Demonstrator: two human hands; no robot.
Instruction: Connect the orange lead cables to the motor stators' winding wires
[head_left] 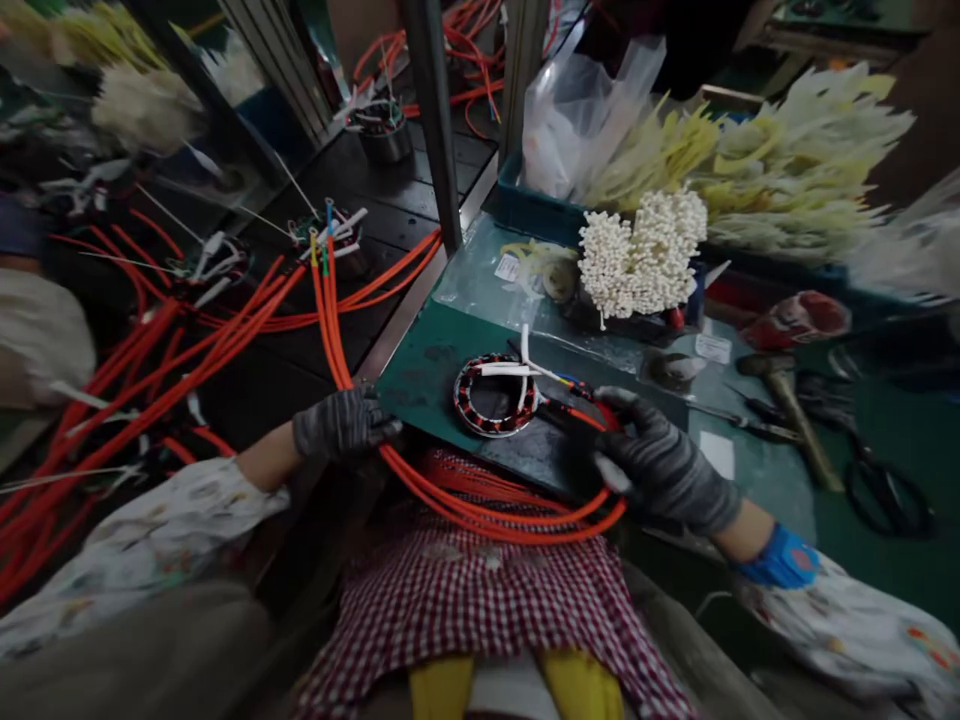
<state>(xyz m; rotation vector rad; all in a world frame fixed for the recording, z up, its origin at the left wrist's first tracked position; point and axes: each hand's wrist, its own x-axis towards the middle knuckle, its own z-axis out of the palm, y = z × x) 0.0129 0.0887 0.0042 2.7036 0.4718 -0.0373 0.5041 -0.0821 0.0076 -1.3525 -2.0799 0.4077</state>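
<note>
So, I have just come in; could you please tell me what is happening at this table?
A person in striped gloves holds orange cables with both hands. The left hand grips them near the table's left edge, the right hand on the other side; between them, the cables hang in a curve. A wound ring lies on the green table, with white tubes across it. A hammer and scissors lie to the right.

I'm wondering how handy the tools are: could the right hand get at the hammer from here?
Probably yes: the hammer lies to the right of the right hand and seems uncovered, though that hand would likely have to let go of the orange cables first.
</note>
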